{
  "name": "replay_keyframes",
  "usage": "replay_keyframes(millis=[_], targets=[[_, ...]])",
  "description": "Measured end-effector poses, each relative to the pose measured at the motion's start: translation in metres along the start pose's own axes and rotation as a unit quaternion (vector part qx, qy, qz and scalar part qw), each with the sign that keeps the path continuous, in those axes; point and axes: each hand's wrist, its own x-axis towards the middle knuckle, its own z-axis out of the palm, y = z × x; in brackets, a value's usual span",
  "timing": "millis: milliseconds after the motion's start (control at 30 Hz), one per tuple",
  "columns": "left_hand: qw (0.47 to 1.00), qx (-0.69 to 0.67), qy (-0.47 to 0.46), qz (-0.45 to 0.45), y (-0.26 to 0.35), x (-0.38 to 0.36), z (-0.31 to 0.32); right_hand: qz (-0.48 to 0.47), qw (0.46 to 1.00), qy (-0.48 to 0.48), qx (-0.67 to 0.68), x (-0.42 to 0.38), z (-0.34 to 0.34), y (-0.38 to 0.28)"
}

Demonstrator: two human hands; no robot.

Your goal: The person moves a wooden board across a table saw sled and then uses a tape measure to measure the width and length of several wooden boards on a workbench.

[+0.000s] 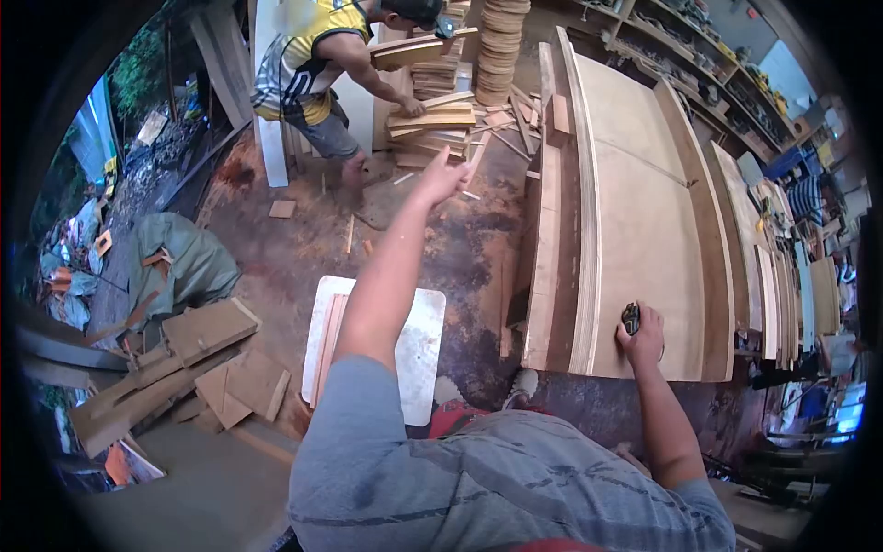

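Observation:
My left hand (443, 178) is stretched out ahead with its index finger pointing at a stack of wood pieces (432, 118); it holds nothing. My right hand (642, 339) is closed around a small black and yellow tool (630, 318), whose kind I cannot make out. That hand rests on the near end of a long plywood panel (644, 239) with raised wooden sides. Under my left arm, a white board (418, 340) carries thin wood strips (328, 345).
Across from me, another person (317, 74) bends over the stack, one hand on it. Round wooden discs (501, 46) are piled behind. Wood scraps (212, 336) and a green sack (184, 262) lie at left. Shelves (717, 74) and upright boards (782, 294) stand at right.

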Motion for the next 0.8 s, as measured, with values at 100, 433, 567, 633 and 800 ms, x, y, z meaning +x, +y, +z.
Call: replay_keyframes(millis=[100,433,567,633,800], targets=[[0.998,-0.012,-0.062,-0.011,-0.041,-0.015,0.006,0.0,1.0,0.007,-0.002,-0.002,0.002,0.001],[0.991,-0.07,-0.014,-0.111,-0.143,-0.122,-0.003,0.008,1.0,0.007,-0.006,-0.004,0.003,0.002],[0.989,-0.086,0.003,-0.116,-0.157,-0.16,-0.012,0.015,1.0,0.008,-0.002,-0.002,-0.001,-0.001],[0.985,-0.107,0.027,-0.131,-0.158,-0.178,-0.011,0.019,1.0,0.012,0.006,-0.003,0.0,-0.001],[0.982,-0.118,0.038,-0.142,-0.154,-0.218,0.004,0.019,0.999,0.028,0.003,-0.003,-0.001,-0.002]])
